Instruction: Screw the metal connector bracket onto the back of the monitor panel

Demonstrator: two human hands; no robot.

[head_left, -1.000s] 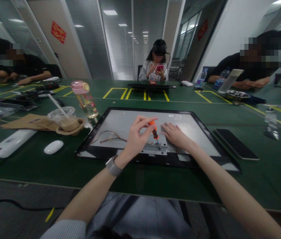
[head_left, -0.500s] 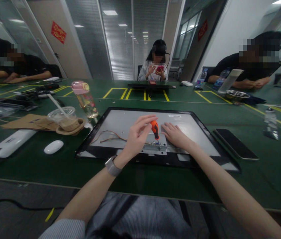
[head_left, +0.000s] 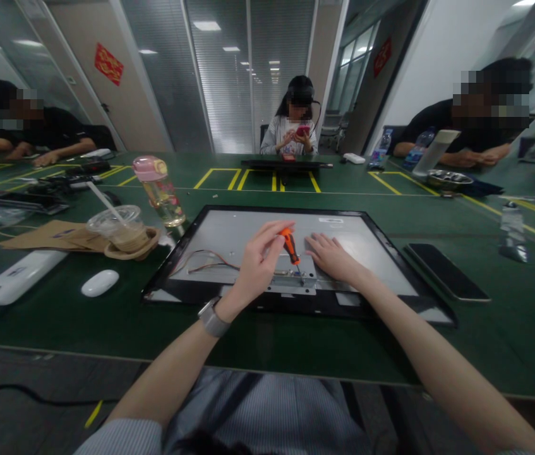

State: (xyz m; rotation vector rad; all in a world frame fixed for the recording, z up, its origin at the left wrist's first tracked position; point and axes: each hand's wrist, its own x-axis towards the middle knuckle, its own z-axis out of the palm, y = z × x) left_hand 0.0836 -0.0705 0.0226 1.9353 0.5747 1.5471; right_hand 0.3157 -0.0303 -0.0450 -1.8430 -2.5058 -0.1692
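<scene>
My left hand [head_left: 258, 258] pinches the screwdriver [head_left: 290, 246] by its handle top; its tip sits below that grip, at the bracket [head_left: 290, 284]. My right hand [head_left: 332, 257] lies flat on the panel [head_left: 229, 229] alongside, gripping nothing. Tilted like this, the driver could slip and scratch.

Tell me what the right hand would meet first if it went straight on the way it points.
Probably the orange screwdriver at the left hand; depth is unclear, so the right hand, flat on the panel, might pass behind it.
</scene>
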